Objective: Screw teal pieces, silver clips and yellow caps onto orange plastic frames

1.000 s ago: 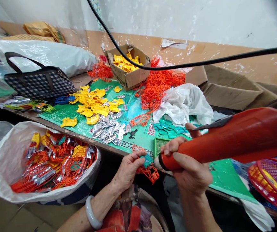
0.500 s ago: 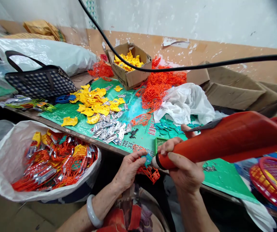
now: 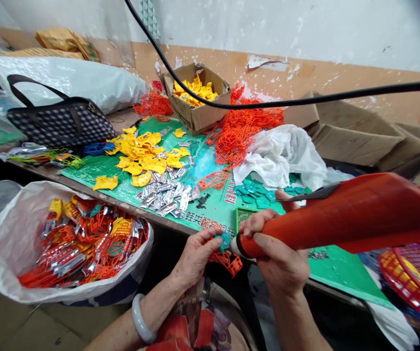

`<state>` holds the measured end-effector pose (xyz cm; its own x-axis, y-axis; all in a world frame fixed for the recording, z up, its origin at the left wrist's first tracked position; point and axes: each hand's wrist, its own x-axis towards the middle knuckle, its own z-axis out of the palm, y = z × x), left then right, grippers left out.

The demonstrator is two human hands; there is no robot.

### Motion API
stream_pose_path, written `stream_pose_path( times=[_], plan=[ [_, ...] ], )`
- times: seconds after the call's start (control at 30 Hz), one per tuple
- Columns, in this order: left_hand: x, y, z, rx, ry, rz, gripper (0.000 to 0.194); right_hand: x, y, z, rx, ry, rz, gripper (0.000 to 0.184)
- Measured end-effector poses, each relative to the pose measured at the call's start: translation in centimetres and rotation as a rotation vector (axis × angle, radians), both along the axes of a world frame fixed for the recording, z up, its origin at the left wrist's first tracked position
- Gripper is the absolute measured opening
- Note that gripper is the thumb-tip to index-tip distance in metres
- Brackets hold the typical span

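My left hand (image 3: 198, 256) pinches an orange plastic lattice frame (image 3: 232, 264) with a teal plastic piece (image 3: 225, 241) on it, just past the table's front edge. In my right hand (image 3: 281, 258) is a thick red electric screwdriver (image 3: 327, 222) with a grey lever along its top, its fingers wrapped round the front end. The screwdriver's pale tip meets the teal piece, and the exact contact point is hidden. Near both hands stands a small green basket (image 3: 244, 217). Small dark screws (image 3: 318, 254) lie right of my right hand.
Yellow pieces (image 3: 140, 151), silver strips (image 3: 166, 195), teal pieces (image 3: 255, 195) and tangled orange frames (image 3: 235, 129) lie on the table. A white sack (image 3: 1, 248) of assembled parts stands at left. Behind are a cardboard box (image 3: 210, 117) and checked bag (image 3: 56, 124). A black cable (image 3: 286, 103) crosses overhead.
The rear of the red screwdriver has dipped slightly, while its tip stays at the teal piece. Both hands are nearly where they were, with the same grips.
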<state>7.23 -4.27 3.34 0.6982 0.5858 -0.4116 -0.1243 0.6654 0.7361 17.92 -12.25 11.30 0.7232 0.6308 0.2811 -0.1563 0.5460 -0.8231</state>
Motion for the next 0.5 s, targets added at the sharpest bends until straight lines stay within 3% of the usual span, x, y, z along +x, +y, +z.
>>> stream_pose_path(
  times=[0.23,0.5],
  plan=[
    [-0.02,-0.02,0.16,-0.001,-0.003,0.002,0.039,-0.07,-0.17,0.11,-0.015,-0.012,-0.007,0.063],
    [0.27,-0.03,0.13,0.011,0.021,0.021,0.039,0.26,-0.09,-0.54,-0.06,-0.077,0.076,0.055]
  ],
)
